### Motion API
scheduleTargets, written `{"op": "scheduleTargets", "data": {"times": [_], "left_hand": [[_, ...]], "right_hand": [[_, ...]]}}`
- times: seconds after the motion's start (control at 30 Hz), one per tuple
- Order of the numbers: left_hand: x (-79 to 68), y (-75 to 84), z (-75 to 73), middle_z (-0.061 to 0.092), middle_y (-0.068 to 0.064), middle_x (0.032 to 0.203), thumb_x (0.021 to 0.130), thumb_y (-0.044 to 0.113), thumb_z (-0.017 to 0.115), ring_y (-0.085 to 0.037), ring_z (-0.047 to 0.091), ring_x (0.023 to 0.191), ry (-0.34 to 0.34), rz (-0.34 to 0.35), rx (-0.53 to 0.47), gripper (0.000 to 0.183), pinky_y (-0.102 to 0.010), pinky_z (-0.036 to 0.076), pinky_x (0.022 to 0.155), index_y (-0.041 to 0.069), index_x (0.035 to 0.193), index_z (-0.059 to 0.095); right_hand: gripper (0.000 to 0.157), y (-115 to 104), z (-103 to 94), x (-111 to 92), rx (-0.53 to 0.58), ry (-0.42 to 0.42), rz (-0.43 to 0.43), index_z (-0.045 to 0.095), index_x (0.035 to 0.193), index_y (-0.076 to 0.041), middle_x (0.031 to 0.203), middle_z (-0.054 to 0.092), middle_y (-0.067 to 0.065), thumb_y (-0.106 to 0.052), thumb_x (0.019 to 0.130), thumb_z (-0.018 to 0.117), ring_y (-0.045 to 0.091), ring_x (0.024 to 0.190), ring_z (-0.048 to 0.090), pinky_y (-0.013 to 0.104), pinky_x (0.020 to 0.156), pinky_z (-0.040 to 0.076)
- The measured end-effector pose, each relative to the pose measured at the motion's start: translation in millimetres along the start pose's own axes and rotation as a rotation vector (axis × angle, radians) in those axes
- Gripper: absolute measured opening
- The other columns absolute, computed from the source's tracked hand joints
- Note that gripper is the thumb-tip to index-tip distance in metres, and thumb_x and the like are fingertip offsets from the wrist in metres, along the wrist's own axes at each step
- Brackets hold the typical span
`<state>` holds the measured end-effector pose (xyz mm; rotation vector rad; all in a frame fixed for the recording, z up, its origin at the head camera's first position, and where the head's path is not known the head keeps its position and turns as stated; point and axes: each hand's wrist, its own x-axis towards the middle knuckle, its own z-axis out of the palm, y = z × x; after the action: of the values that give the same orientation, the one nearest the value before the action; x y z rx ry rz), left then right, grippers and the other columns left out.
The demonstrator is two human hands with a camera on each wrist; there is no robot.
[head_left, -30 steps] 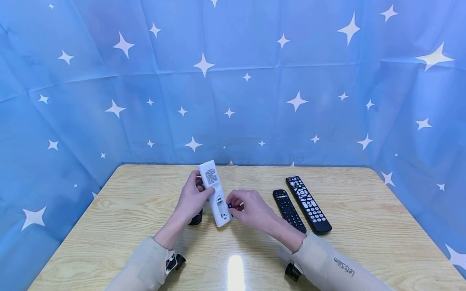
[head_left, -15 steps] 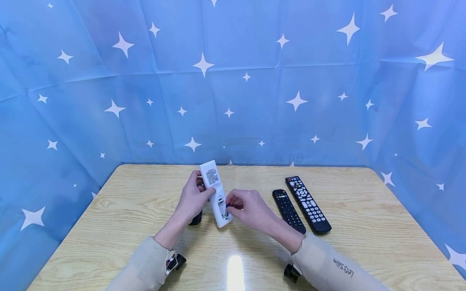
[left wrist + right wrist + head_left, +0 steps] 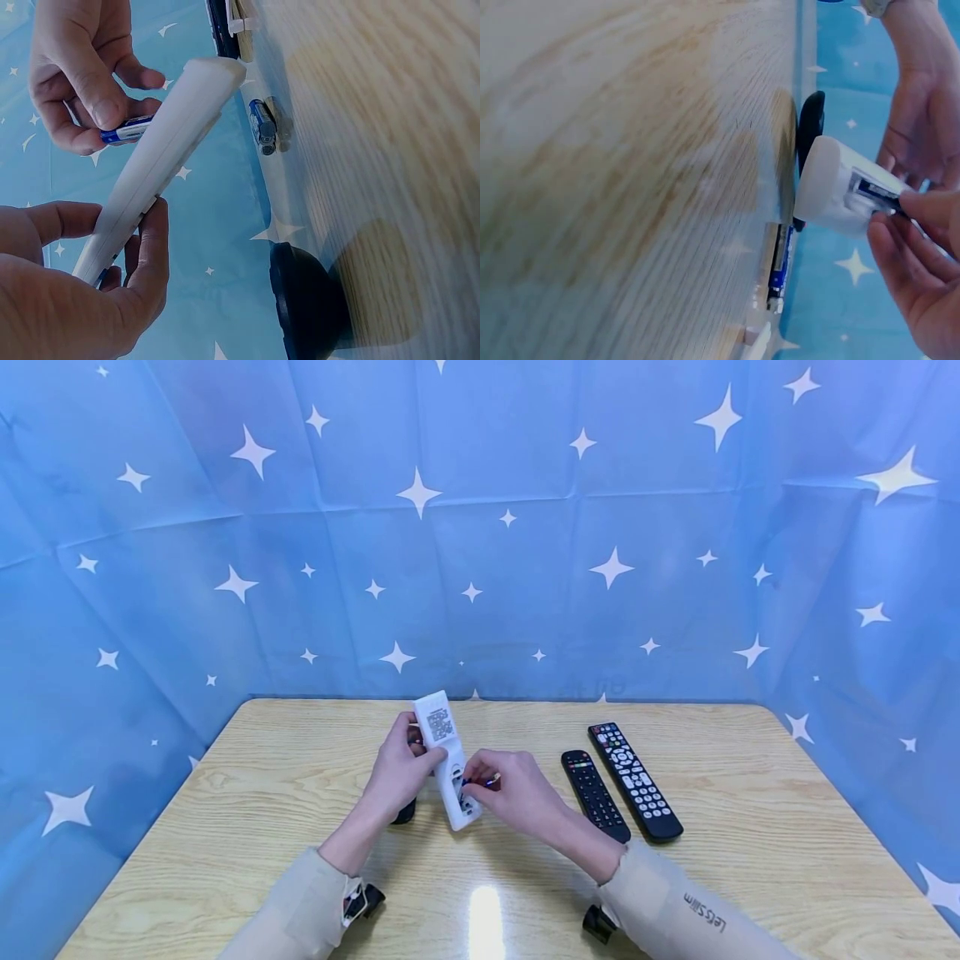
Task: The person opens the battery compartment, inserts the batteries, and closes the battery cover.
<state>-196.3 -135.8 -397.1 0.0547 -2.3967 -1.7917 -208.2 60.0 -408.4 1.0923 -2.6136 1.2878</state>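
Note:
My left hand (image 3: 405,768) grips a white remote control (image 3: 435,727), its back turned up and the battery compartment uncovered at the near end. A printed code label sits on the upper half of that back. With thumb and fingers, my right hand (image 3: 517,785) pinches a blue battery (image 3: 129,130) at the compartment's side. In the right wrist view the battery (image 3: 877,193) lies over the compartment, partly covered by the fingertips. Seen from the left wrist, the remote is tilted and held above the wooden table (image 3: 375,172).
A black remote (image 3: 405,811) lies partly hidden under my left hand. Two more, a smaller black remote (image 3: 596,793) and a longer one with white buttons (image 3: 636,783), lie to the right. Blue batteries (image 3: 262,126) rest on the table beneath the hands. Behind hangs a starry blue cloth (image 3: 480,552).
My right hand has brought the battery leftward from beside the white remote's edge to over its compartment. The white remote has shifted very slightly right; the other remotes have stayed put.

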Motion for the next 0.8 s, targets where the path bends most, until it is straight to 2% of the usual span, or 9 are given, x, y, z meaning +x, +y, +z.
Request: {"op": "scheduleTargets", "data": {"times": [0.33,0.5,0.8], "left_hand": [[-0.1,1.9,2.0,0.062,-0.018,0.111,0.092,-0.003,0.066,-0.024,0.063,0.089,-0.005,-0.001,-0.020,0.044,-0.037,0.057,0.073,0.002,0.131,0.048],[-1.1,3.0,2.3,0.062,-0.018,0.114,0.092,-0.003,0.066,-0.025,0.064,0.091,-0.010,0.000,-0.024,0.045,-0.038,0.057,0.074,0.002,0.133,0.047],[-2.1,2.9,4.0,0.062,-0.019,0.114,0.091,-0.005,0.066,-0.026,0.066,0.093,-0.028,-0.006,-0.053,0.048,-0.045,0.058,0.078,0.003,0.134,0.047]], "right_hand": [[0.008,1.9,0.8,-0.5,-0.017,0.005,-0.028,0.075,0.099,-0.012,0.090,0.073,-0.006,-0.010,0.092,0.078,0.005,0.081,0.066,0.023,0.063,0.056],[0.004,1.6,0.3,0.6,0.047,0.011,-0.039,0.077,0.098,-0.011,0.090,0.071,-0.007,-0.010,0.094,0.076,0.006,0.080,0.066,0.025,0.065,0.058],[0.006,2.0,-1.2,2.1,0.139,0.005,0.043,0.078,0.096,-0.014,0.091,0.064,-0.006,-0.010,0.096,0.073,0.011,0.081,0.063,0.029,0.065,0.058]]}}
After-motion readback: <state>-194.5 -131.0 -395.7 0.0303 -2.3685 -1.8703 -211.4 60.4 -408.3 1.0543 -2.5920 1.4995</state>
